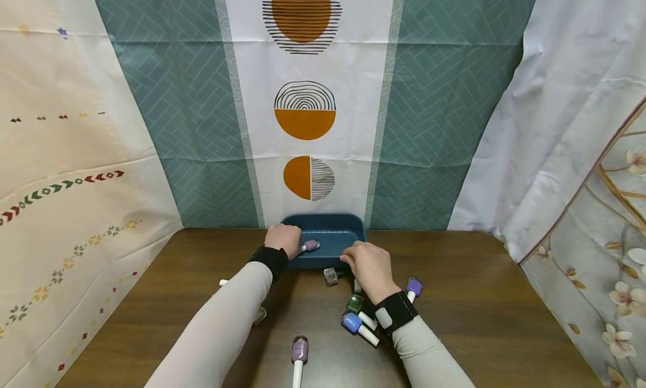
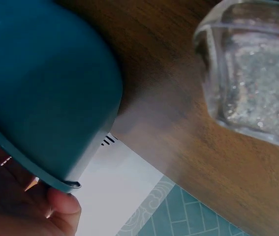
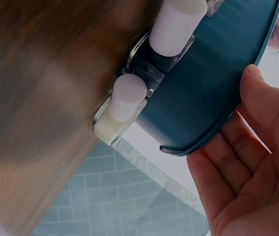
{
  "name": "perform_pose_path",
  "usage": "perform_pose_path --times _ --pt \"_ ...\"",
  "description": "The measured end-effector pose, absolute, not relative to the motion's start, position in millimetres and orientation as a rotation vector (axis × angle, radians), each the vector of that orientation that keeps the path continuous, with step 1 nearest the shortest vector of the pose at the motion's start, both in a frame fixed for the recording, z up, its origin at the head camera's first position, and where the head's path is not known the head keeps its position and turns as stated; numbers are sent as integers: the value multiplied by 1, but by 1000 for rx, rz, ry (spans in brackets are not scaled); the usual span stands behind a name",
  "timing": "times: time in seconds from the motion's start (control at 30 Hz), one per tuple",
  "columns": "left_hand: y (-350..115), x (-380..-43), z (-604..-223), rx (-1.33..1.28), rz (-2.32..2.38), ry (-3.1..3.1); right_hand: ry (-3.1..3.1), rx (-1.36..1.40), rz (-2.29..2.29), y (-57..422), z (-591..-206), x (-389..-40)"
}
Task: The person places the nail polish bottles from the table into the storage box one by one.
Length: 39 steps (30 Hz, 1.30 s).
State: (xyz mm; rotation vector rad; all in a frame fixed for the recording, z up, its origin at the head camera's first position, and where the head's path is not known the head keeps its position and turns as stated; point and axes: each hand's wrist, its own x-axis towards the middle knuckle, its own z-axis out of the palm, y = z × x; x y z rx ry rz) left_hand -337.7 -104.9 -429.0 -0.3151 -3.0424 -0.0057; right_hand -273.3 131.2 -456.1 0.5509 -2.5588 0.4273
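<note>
Both hands are at a dark blue plastic bin [image 1: 323, 262] at the back of the table. My left hand [image 1: 284, 239] grips its left rim; the left wrist view shows fingers [image 2: 65, 201] curled at the edge. At the right front corner, my right hand [image 1: 370, 264] holds the rim, its thumb [image 3: 255, 81] against the outer wall. Inside the bin lies a purple nail polish bottle [image 1: 310, 245] with a white cap. A silver glitter bottle [image 1: 330, 276] sits just before the front wall. Close to that wall, the right wrist view shows a pale yellow bottle [image 3: 110, 125] with a white cap.
Near the right forearm lie a green bottle [image 1: 355, 304], a blue bottle [image 1: 351, 322] and a violet bottle [image 1: 414, 286]. Another purple bottle [image 1: 300, 349] lies at the front of the wooden table [image 1: 469, 298]. Patterned cloth [image 1: 197, 130] hangs behind.
</note>
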Motion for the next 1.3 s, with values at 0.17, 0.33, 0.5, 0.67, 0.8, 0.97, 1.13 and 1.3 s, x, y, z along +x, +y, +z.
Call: perform_pose_path --times 0.17,0.33,0.5,0.67,0.8,0.97,1.13,1.3 --pt "-105 -330 -428 -372 -68 -2966 -2552 546 425 132 -457 -274" --pt "-108 -325 -430 -408 -99 -2885 -2555 554 438 132 -459 -274" --pt "-111 -319 -429 -439 -130 -2836 -2561 558 441 132 -457 -274" --pt "-109 -308 -422 -461 -133 -2829 -2570 549 433 133 -455 -275" --pt "-109 -297 -419 -473 -133 -2821 -2577 553 428 132 -455 -275" --pt "-110 -283 -415 -513 -128 -2757 -2571 560 440 131 -454 -275" --pt "-108 -268 -409 -577 -142 -2686 -2559 556 455 132 -453 -275" --pt "-107 -256 -409 -640 -116 -2580 -2548 562 453 133 -455 -273"
